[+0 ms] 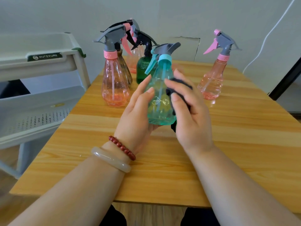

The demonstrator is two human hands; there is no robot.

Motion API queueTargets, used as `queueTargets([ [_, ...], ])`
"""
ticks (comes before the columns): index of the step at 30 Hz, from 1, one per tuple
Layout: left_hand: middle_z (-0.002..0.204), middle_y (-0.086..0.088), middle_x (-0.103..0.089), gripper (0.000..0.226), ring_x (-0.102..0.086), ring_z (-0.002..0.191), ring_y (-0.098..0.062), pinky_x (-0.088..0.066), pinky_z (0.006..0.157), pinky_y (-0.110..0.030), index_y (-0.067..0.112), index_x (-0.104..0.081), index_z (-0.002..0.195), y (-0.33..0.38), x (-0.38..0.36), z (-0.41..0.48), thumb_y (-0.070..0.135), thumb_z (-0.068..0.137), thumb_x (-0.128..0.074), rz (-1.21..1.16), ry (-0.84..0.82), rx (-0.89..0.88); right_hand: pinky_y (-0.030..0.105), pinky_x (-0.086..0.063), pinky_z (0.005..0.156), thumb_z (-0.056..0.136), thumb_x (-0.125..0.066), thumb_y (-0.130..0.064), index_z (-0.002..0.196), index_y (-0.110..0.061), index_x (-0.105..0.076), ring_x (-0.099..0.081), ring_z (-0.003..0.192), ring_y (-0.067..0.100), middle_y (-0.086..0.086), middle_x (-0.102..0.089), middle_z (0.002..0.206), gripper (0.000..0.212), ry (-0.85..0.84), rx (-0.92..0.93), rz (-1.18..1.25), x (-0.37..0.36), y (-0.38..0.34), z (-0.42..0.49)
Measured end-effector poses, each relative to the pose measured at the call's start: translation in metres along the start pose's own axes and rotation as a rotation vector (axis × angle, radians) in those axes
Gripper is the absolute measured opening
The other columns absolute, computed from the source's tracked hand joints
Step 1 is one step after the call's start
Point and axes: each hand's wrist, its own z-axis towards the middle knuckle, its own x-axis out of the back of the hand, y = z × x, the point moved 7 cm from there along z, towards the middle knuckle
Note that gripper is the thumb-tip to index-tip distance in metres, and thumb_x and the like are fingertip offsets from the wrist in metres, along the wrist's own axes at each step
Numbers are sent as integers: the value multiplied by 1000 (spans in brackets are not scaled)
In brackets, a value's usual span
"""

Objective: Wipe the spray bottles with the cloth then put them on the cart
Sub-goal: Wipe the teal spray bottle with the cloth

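I hold a teal spray bottle (160,98) with a grey head above the middle of the wooden table (162,160). My left hand (138,118) cups its base and left side, fingers lying along the body. My right hand (190,111) grips a dark cloth (179,85) and presses it against the bottle's right side. A pink bottle (114,85) stands at the left, with a brown bottle (125,69), a dark green bottle (144,66) and another pink one (134,57) behind it. One more pink bottle (211,82) stands apart at the right.
A white tiered cart (40,62) with a perforated lower shelf stands against the table's left edge. A white cable (268,35) hangs down the wall at the right. A dark frame (285,79) leans at the far right.
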Motion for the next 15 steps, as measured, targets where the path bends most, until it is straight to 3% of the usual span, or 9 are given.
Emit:
queueTargets([
  [4,147,2,-52,44,-50,135,-23,-36,111,-58,37,-48,143,-2,6,3,38,98,-52,69,-40,-26,16,-32,108,97,-50,-2,122,-4,-63,-37,137,3,17,-47,142,28,-66,133,-58,-6,-9,-4],
  [12,147,9,-51,48,-44,140,-19,-32,114,-56,43,-49,141,0,8,6,53,94,-48,386,-53,-155,20,-35,108,98,-51,-6,124,-15,-61,-40,138,9,9,-48,143,29,-38,61,-39,-3,-4,-2],
  [15,147,9,-50,50,-43,140,-19,-32,114,-56,43,-48,141,-2,8,6,54,92,-50,403,-76,-146,23,-34,110,97,-53,-6,122,-14,-62,-40,139,11,11,-48,143,28,-39,69,-17,-3,-9,-1],
])
